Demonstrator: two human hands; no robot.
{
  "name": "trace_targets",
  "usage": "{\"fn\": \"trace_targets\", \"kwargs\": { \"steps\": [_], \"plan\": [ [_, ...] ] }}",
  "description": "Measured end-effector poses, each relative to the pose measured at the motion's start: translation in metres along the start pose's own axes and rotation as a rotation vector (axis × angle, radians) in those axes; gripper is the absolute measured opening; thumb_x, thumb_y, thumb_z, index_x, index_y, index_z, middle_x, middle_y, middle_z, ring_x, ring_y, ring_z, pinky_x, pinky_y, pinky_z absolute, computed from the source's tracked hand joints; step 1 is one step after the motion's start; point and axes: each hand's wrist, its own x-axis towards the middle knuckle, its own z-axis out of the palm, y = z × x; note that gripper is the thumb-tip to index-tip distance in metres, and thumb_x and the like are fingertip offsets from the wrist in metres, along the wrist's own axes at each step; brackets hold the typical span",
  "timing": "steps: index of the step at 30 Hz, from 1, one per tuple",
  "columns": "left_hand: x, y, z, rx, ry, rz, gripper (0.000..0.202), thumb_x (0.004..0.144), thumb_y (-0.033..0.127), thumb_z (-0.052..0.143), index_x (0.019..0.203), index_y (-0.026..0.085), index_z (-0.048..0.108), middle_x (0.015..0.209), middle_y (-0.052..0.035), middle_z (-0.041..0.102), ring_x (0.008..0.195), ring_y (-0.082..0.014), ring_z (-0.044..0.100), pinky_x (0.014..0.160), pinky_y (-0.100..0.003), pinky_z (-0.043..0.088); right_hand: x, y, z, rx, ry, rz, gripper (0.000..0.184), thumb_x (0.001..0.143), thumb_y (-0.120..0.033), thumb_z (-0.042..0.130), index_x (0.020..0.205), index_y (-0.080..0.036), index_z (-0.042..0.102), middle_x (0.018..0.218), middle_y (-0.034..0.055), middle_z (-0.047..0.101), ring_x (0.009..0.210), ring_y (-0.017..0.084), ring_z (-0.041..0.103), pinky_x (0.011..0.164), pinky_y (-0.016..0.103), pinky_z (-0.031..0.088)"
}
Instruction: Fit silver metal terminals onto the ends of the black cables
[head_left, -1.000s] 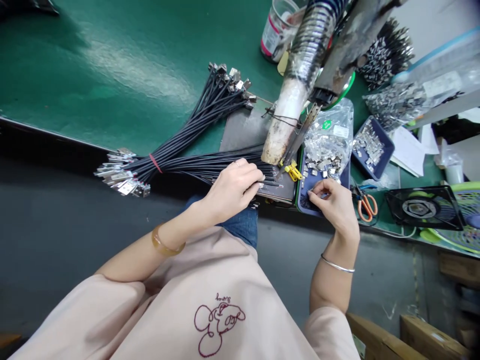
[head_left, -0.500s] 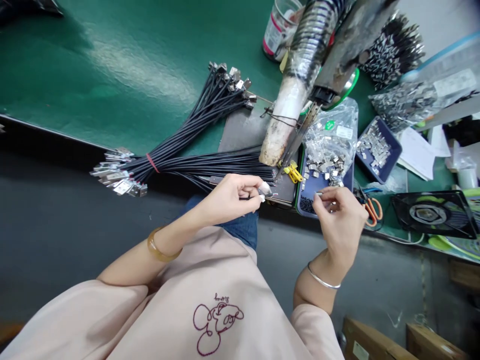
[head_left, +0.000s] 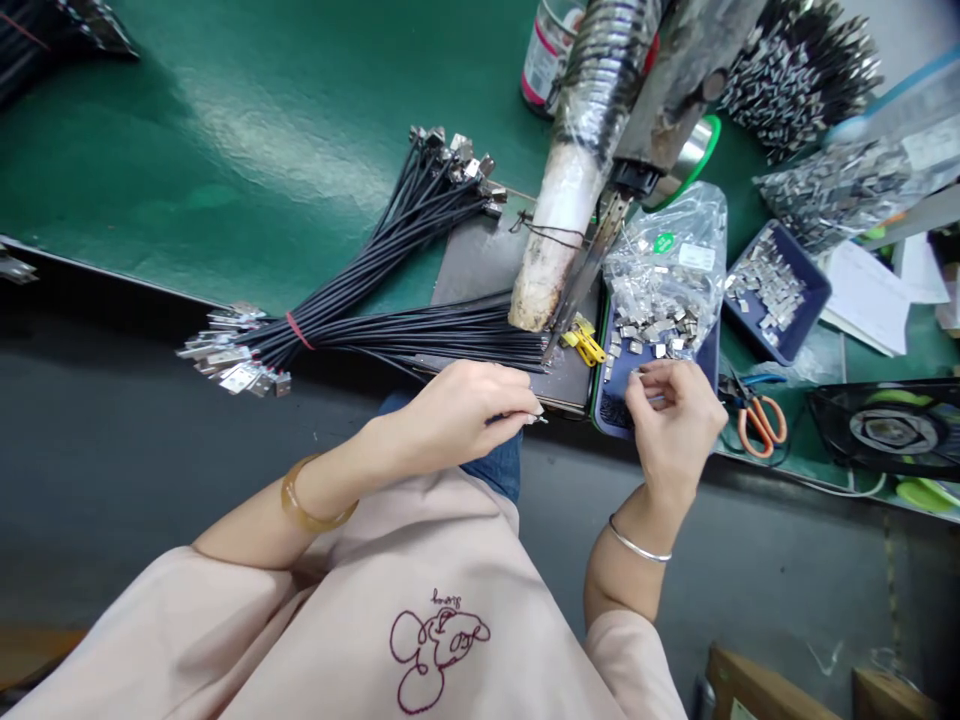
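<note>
My left hand (head_left: pixel 463 408) is closed in a pinch on a thin black wire, its bare end poking out past my fingertips near the table's front edge. My right hand (head_left: pixel 673 415) is closed on a small metal clip, held over the blue tray (head_left: pixel 609 408) of loose metal clips. A bundle of black wires (head_left: pixel 390 325) tied with a red band lies just beyond my left hand, metal terminals at its left end. A second wire bundle (head_left: pixel 420 215) fans up toward the back.
A wrapped tool on an arm (head_left: pixel 570 200) hangs over a dark plate (head_left: pixel 480 262). A plastic bag of clips (head_left: pixel 664 265), another blue tray (head_left: pixel 780 290), orange-handled scissors (head_left: pixel 757 420), a jar (head_left: pixel 544 50), a small fan (head_left: pixel 885 430) and yellow clips (head_left: pixel 585 343) crowd the right side.
My left hand has drawn one wire off the bundle toward me. My right hand has lifted from the tray with a clip, and now hovers just above it.
</note>
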Motion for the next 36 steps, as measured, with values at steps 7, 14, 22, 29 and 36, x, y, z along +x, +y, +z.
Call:
{"fn": "trace_targets", "kwargs": {
  "steps": [7,14,22,29,36],
  "plan": [
    [-0.002,0.004,0.019,-0.098,0.291,-0.18,0.011,0.087,0.013,0.055,0.08,0.013,0.063,0.06,0.0042,0.052,0.051,-0.0065,0.041,0.05,-0.02,0.033,-0.044,-0.059,0.015,0.335,0.208,-0.06,0.008,0.087,-0.017,0.068,0.092,-0.024,0.067,0.101,0.0035,0.076,0.088,0.019,0.076,0.078,0.035,0.063],
    [0.005,0.002,0.006,-0.748,0.182,-0.485,0.014,0.082,0.022,0.063,0.072,0.012,0.063,0.06,0.0022,0.055,0.052,-0.0054,0.046,0.053,-0.017,0.041,-0.046,-0.066,0.042,0.703,-0.05,0.066,0.01,0.089,-0.016,0.067,0.091,-0.025,0.072,0.101,0.0016,0.074,0.091,0.015,0.073,0.075,0.027,0.063],
    [0.005,-0.001,0.002,-0.763,0.144,-0.483,0.018,0.08,0.02,0.065,0.064,0.012,0.063,0.057,-0.0003,0.06,0.052,-0.0061,0.05,0.051,-0.016,0.042,-0.045,-0.064,0.042,0.751,-0.14,0.06,0.011,0.089,-0.018,0.068,0.093,-0.026,0.074,0.103,0.0024,0.075,0.096,0.015,0.072,0.079,0.027,0.063],
    [0.006,0.0,-0.001,-0.768,0.127,-0.468,0.021,0.08,0.023,0.064,0.062,0.012,0.062,0.056,-0.0003,0.059,0.051,-0.006,0.049,0.05,-0.016,0.041,-0.045,-0.062,0.041,0.757,-0.151,0.054,0.011,0.089,-0.018,0.068,0.093,-0.026,0.075,0.103,0.0023,0.075,0.096,0.015,0.073,0.078,0.027,0.063],
    [0.005,-0.002,0.003,-0.812,0.084,-0.489,0.016,0.079,0.022,0.063,0.066,0.012,0.062,0.055,0.0006,0.058,0.05,-0.0071,0.05,0.051,-0.017,0.042,-0.047,-0.064,0.035,0.454,-0.086,-0.127,0.014,0.09,-0.019,0.065,0.097,-0.026,0.074,0.105,0.004,0.076,0.099,0.019,0.073,0.091,0.04,0.063]
  ]
}}
